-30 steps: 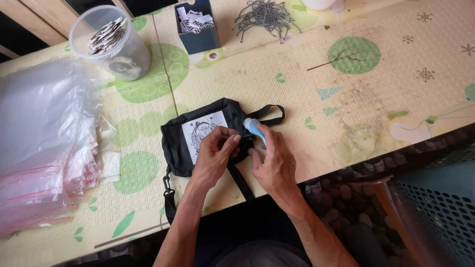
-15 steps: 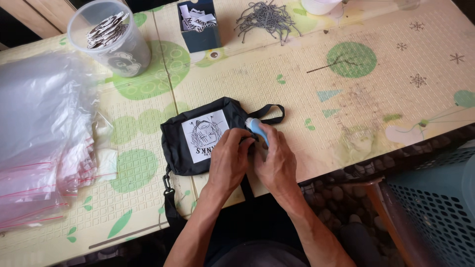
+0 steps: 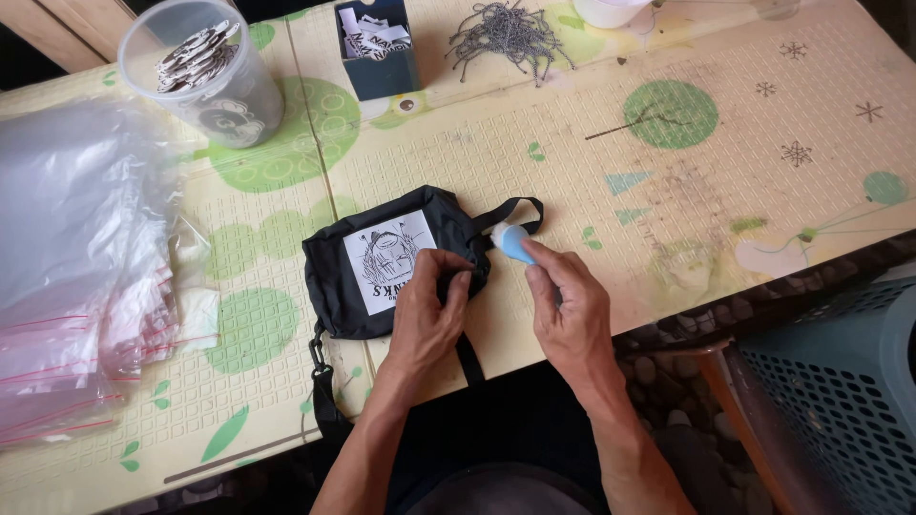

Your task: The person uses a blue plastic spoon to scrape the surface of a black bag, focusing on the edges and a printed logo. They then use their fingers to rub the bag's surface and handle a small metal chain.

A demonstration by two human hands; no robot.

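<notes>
— Lying mid-frame on the table [image 3: 668,219], the black pouch [image 3: 382,262] is being pinched by the left hand [image 3: 429,315].
— A blue tool [image 3: 515,243] is being gripped by the right hand [image 3: 572,305]; soft cloth is probably best pinched at the edge.

My left hand [image 3: 429,310] rests on a black pouch [image 3: 382,262] bearing a white rectangular label [image 3: 386,259] with a black drawing. Far left lies a heap of clear bags [image 3: 67,257] with red seal strips. At the far edge stand a dark box [image 3: 382,59] of white tags and a clear tub [image 3: 205,81] of black-and-white labels.
</notes>
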